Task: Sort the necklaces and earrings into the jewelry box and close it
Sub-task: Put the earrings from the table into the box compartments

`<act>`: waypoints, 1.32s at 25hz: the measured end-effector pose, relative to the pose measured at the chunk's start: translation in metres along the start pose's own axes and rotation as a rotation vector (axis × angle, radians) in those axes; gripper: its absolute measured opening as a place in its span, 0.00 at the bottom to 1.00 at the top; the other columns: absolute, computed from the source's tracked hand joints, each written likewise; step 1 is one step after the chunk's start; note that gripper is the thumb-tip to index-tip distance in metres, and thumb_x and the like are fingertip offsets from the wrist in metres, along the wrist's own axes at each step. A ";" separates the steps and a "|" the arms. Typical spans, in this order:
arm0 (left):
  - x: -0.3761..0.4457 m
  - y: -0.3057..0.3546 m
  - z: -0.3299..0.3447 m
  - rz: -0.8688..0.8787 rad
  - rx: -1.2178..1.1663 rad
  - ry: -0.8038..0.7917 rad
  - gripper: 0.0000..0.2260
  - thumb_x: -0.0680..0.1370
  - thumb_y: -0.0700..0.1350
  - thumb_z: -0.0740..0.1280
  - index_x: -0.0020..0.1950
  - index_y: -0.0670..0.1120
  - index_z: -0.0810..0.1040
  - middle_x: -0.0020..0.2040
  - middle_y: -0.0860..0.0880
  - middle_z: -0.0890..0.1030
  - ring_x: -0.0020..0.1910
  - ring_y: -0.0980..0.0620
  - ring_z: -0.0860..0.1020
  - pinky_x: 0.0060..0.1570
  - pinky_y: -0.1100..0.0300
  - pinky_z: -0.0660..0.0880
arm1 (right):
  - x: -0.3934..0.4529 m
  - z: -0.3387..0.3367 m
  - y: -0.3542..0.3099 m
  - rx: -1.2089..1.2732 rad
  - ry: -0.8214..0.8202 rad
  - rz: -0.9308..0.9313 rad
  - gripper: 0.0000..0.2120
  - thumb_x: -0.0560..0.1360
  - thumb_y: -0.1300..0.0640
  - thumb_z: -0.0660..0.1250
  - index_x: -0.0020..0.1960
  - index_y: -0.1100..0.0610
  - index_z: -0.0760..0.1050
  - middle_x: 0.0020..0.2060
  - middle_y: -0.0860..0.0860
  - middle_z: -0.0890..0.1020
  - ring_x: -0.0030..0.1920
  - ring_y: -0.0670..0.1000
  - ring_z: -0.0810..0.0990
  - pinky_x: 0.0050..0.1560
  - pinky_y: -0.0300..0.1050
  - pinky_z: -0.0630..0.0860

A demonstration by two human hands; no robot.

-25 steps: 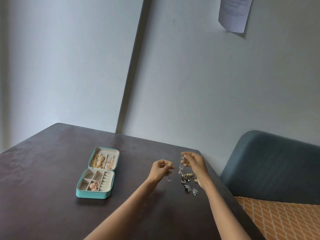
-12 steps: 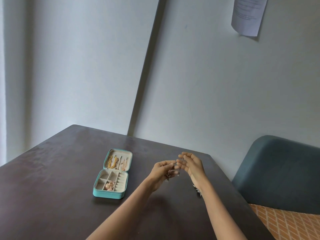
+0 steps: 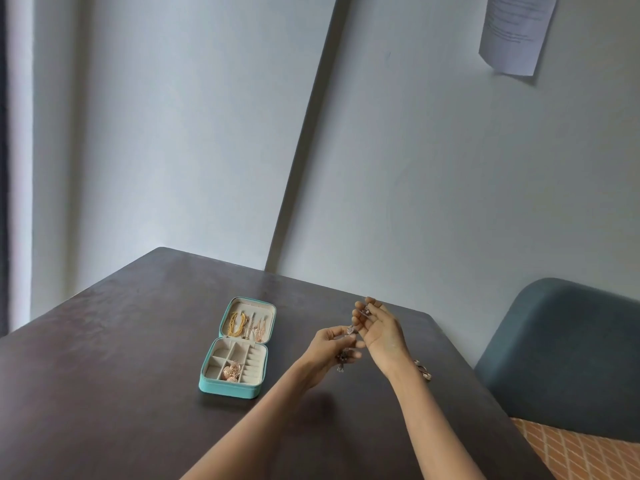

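A teal jewelry box lies open on the dark table, with gold and pink chains in its lid and rose-gold pieces in one lower compartment. To its right, both hands hover above the table holding silver earrings. My left hand pinches one silver earring, and more dangly pieces hang below its fingers. My right hand, palm up, pinches another small earring at its fingertips. A few loose silver pieces lie on the table, mostly hidden behind my right wrist.
A blue-grey padded chair stands past the table's right edge. Orange patterned floor shows below it. A sheet of paper hangs on the wall.
My hands came together above the jewelry pile and the right hand turned palm up. The view shifted, so the box and hands now sit further right in the frame.
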State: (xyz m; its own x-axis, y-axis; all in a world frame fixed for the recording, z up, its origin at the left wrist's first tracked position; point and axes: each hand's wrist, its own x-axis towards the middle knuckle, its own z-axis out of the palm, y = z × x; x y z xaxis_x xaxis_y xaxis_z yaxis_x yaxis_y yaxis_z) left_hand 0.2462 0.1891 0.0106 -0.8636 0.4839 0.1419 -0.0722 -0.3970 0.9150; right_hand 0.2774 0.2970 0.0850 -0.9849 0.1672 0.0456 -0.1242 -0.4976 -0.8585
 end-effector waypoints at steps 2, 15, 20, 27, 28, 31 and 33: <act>-0.001 0.004 0.000 0.028 0.018 0.026 0.05 0.79 0.38 0.63 0.50 0.41 0.78 0.41 0.45 0.81 0.35 0.52 0.80 0.44 0.59 0.77 | -0.001 0.003 0.001 0.010 -0.008 0.006 0.09 0.78 0.66 0.56 0.45 0.58 0.73 0.35 0.53 0.82 0.35 0.49 0.80 0.35 0.39 0.79; -0.010 -0.001 -0.006 -0.035 -0.037 0.134 0.08 0.79 0.38 0.62 0.48 0.40 0.81 0.37 0.48 0.83 0.32 0.54 0.78 0.36 0.63 0.76 | 0.005 -0.011 0.025 -0.790 -0.010 -0.206 0.10 0.74 0.68 0.65 0.45 0.53 0.78 0.42 0.51 0.80 0.44 0.48 0.77 0.42 0.34 0.73; -0.010 0.006 -0.010 -0.077 -0.124 0.182 0.08 0.78 0.37 0.62 0.52 0.36 0.79 0.35 0.46 0.82 0.29 0.53 0.77 0.35 0.62 0.75 | 0.007 -0.020 0.028 -1.103 0.073 -0.377 0.07 0.72 0.61 0.69 0.47 0.51 0.77 0.47 0.50 0.80 0.49 0.48 0.78 0.47 0.37 0.70; -0.013 0.009 -0.013 -0.110 -0.210 0.285 0.05 0.77 0.36 0.64 0.46 0.38 0.79 0.32 0.44 0.81 0.28 0.51 0.77 0.33 0.62 0.77 | -0.005 -0.023 0.041 -1.225 0.008 -0.427 0.13 0.67 0.56 0.74 0.40 0.41 0.73 0.38 0.44 0.82 0.45 0.43 0.79 0.44 0.36 0.72; -0.014 0.010 -0.013 -0.118 -0.210 0.282 0.05 0.77 0.36 0.64 0.45 0.38 0.80 0.32 0.44 0.81 0.28 0.52 0.77 0.32 0.62 0.77 | -0.006 -0.023 0.044 -1.251 0.001 -0.435 0.14 0.67 0.57 0.74 0.39 0.40 0.73 0.39 0.44 0.82 0.45 0.43 0.80 0.45 0.39 0.74; -0.016 0.013 -0.014 -0.130 -0.212 0.280 0.07 0.77 0.37 0.63 0.45 0.38 0.80 0.33 0.45 0.82 0.28 0.53 0.77 0.33 0.62 0.78 | -0.007 -0.019 0.050 -1.295 0.007 -0.476 0.15 0.68 0.56 0.73 0.40 0.37 0.74 0.40 0.43 0.82 0.42 0.44 0.79 0.43 0.40 0.74; -0.015 0.017 -0.018 -0.130 -0.194 0.265 0.08 0.78 0.38 0.63 0.49 0.37 0.80 0.33 0.45 0.81 0.29 0.52 0.78 0.34 0.62 0.78 | -0.008 -0.016 0.050 -1.270 0.016 -0.506 0.10 0.70 0.55 0.73 0.44 0.40 0.78 0.40 0.43 0.83 0.41 0.45 0.80 0.42 0.38 0.74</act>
State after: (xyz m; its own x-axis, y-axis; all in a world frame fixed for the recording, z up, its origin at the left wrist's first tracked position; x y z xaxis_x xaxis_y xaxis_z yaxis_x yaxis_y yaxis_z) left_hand 0.2494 0.1608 0.0175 -0.9388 0.3306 -0.0971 -0.2612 -0.4991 0.8263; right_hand 0.2805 0.2843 0.0331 -0.8627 0.1102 0.4935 -0.2628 0.7360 -0.6239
